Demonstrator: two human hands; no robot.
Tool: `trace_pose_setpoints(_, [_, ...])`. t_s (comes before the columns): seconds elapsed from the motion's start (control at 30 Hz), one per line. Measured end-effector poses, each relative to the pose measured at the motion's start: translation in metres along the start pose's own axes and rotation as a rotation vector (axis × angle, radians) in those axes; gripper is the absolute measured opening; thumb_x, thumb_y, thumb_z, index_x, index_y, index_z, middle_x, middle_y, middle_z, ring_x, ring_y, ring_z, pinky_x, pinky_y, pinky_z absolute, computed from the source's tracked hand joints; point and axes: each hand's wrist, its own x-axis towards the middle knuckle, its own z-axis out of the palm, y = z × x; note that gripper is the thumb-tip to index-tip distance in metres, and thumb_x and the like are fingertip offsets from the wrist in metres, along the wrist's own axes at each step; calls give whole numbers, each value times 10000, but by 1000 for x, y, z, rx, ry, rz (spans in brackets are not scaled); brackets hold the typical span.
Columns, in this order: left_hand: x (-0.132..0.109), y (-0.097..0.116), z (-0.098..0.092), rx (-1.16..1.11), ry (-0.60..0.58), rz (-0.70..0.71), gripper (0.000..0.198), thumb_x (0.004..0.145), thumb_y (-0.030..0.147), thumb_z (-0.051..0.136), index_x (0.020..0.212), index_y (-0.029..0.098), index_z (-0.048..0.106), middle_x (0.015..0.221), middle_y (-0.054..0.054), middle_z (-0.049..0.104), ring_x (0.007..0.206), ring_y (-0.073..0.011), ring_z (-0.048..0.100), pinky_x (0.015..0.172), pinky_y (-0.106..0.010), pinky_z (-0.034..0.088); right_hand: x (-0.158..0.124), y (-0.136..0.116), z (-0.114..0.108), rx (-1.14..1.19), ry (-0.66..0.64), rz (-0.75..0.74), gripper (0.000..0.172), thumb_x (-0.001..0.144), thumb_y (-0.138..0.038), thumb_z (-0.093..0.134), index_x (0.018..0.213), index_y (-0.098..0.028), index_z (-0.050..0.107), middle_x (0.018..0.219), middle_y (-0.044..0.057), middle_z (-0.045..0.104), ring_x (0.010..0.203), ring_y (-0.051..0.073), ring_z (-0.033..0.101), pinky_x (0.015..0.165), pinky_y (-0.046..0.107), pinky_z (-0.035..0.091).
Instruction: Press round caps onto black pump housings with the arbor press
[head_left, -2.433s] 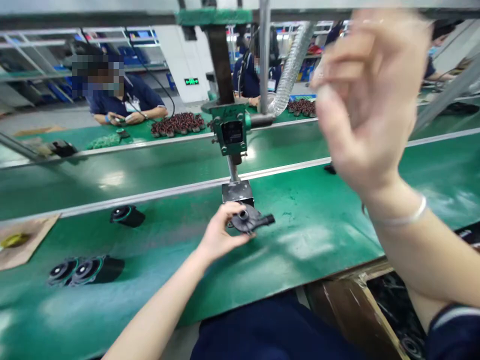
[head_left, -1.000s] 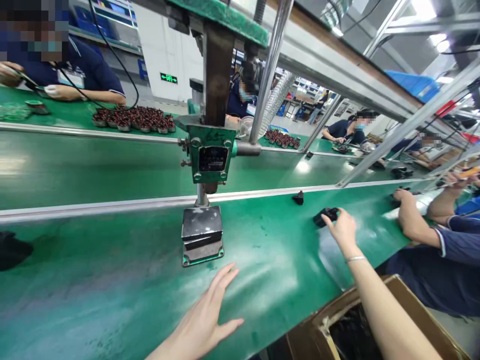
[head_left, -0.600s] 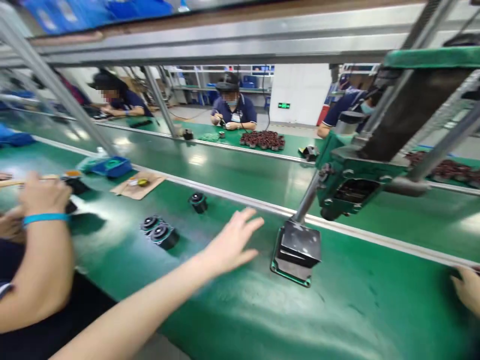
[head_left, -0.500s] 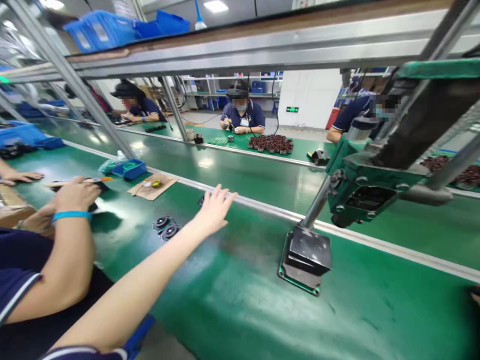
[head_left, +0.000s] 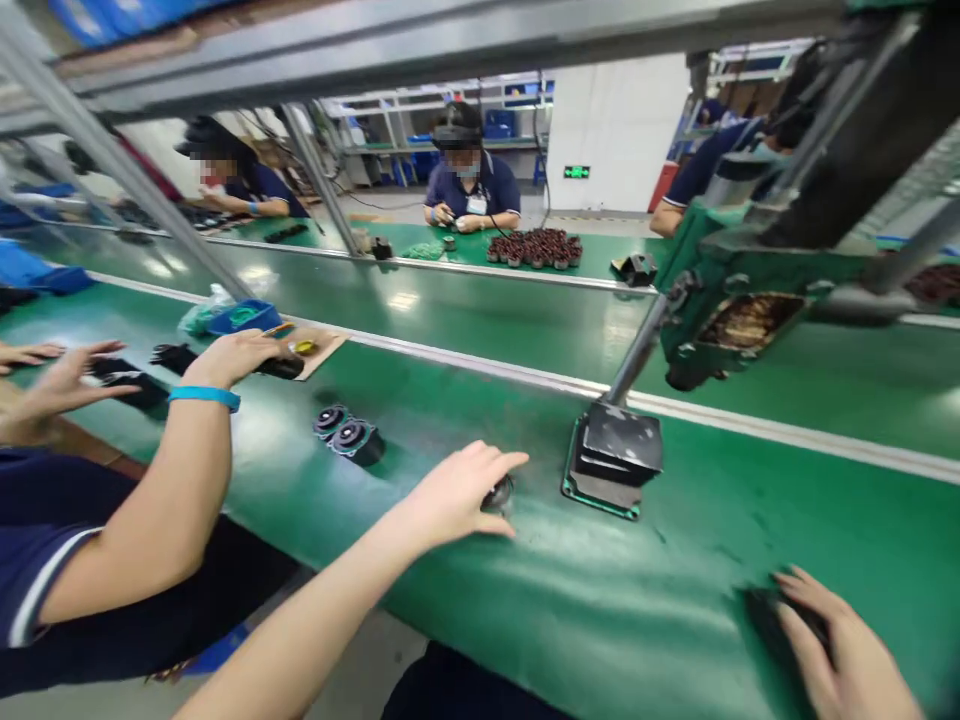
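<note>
My left hand (head_left: 469,490) is curved round a black round part (head_left: 499,493) low over the green worktop, its thumb on the near side and its fingers on the far side. Much of that part is hidden by the hand. At the lower right, my right hand (head_left: 844,640) has its fingers closed on a black part (head_left: 776,625), which is smeared by motion. Two black cylindrical parts with ringed tops (head_left: 349,435) stand together to the left of my left hand. Between my hands, further back, sits a black block on a flat base (head_left: 619,445).
A green metal press (head_left: 750,290) leans in at the right. On the left a co-worker's hand (head_left: 236,355) holds a black part near a blue tray (head_left: 244,318) and cardboard (head_left: 322,350). A metal rail (head_left: 465,360) runs behind; more people sit across the line.
My left hand has come nearer and to the right, now round a black part. My right hand has entered with a black part. The co-worker's hand moved right. The view has tilted down.
</note>
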Motion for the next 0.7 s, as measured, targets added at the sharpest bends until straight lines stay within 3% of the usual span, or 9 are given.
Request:
trace_pose_setpoints(0.07, [-5, 30, 27, -192, 43, 68, 912, 640, 577, 758, 1388, 247, 356, 1157, -93, 608, 1054, -274, 570, 893, -397, 505, -4, -28, -3, -45, -29, -42, 490, 895, -546, 312, 1010, -138, 556, 1157, 51, 586, 1125, 181, 545, 963, 412, 456])
trace_pose_setpoints(0.17, [5, 61, 63, -377, 87, 150, 938, 655, 584, 743, 1414, 268, 290, 1211, -102, 591, 1125, -284, 559, 954, -437, 492, 2, -60, -9, 111, -217, 95, 455, 908, -489, 343, 1149, -158, 541, 1267, 43, 528, 1182, 152, 520, 1110, 456, 370])
trace_pose_setpoints(0.3, [26, 80, 96, -561, 76, 190, 947, 665, 511, 780, 1424, 279, 264, 1303, -124, 531, 1229, -304, 522, 1035, -489, 455, 14, -71, -21, 247, -318, 259, 441, 861, -528, 466, 1120, -199, 603, 1190, 34, 576, 1118, 109, 561, 1037, 329, 458])
trace_pose_setpoints(0.43, [27, 81, 114, -825, 52, 47, 953, 668, 402, 814, 1420, 261, 246, 1307, -130, 515, 1207, -276, 560, 1037, -486, 473, 31, -73, -30, 294, -262, 327, 463, 830, -559, 498, 969, -143, 647, 1111, 48, 614, 1042, 72, 607, 946, 211, 514])
trace_pose_setpoints(0.57, [22, 79, 121, -947, 19, -39, 947, 633, 381, 840, 1384, 236, 282, 1277, -125, 561, 1229, -281, 556, 1057, -495, 459, 64, -106, -44, 345, -202, 358, 438, 820, -526, 533, 946, -116, 623, 1127, 47, 612, 1019, 43, 623, 916, 143, 524])
trace_pose_setpoints(0.7, [23, 79, 121, -928, 41, -28, 815, 648, 382, 829, 1304, 222, 372, 1269, -115, 588, 1203, -281, 579, 1029, -470, 490, 92, -158, -50, 371, -205, 80, 262, 801, -381, 613, 953, -168, 633, 1072, -21, 630, 999, -11, 617, 892, 64, 514])
